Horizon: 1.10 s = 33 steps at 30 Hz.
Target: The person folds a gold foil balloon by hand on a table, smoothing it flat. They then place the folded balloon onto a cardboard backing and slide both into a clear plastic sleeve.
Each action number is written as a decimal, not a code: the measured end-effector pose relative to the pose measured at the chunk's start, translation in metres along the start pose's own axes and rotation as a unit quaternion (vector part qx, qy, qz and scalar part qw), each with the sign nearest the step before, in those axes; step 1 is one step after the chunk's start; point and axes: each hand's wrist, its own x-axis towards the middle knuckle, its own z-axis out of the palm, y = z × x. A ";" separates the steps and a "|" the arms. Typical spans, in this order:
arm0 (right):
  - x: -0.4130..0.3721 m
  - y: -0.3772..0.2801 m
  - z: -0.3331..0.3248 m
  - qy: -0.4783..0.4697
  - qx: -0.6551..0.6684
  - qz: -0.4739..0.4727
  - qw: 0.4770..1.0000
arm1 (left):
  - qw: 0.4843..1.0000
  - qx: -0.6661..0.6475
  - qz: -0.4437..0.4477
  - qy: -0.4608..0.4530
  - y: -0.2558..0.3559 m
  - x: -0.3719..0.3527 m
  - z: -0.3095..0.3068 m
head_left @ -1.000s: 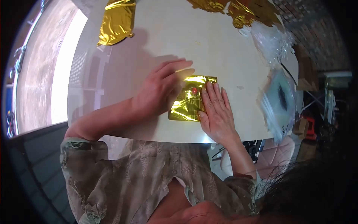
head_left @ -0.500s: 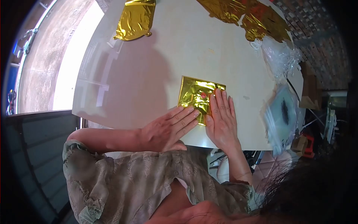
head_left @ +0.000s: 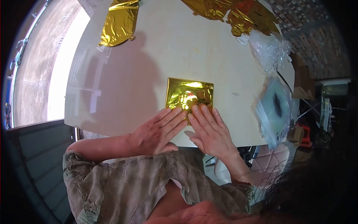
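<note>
A folded piece of shiny gold foil [head_left: 190,89], roughly square with a small reddish spot near its middle, lies flat near the table's front edge. My left hand [head_left: 156,131] rests palm down with its fingers stretched out over the foil's lower left part. From the other side, my right hand [head_left: 213,133] lies flat, fingertips on the foil's lower right part and thumb apart. The fingertips of both hands come close together and hide the near edge of the foil. Neither hand grips it.
On the pale table [head_left: 179,59], a long gold foil piece [head_left: 120,24] lies at the far left. More gold foil [head_left: 250,18] is heaped at the far right. Crumpled clear plastic [head_left: 269,50] and a clear bag with a bluish patch [head_left: 275,112] sit along the right edge.
My right hand has slid down and left, from the foil's right edge to its lower part. My left hand keeps its place on the foil. The whole view has shifted slightly.
</note>
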 end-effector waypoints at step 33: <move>0.004 0.007 0.007 0.091 0.084 0.012 0.992 | 0.937 0.344 0.012 0.065 0.032 0.053 0.004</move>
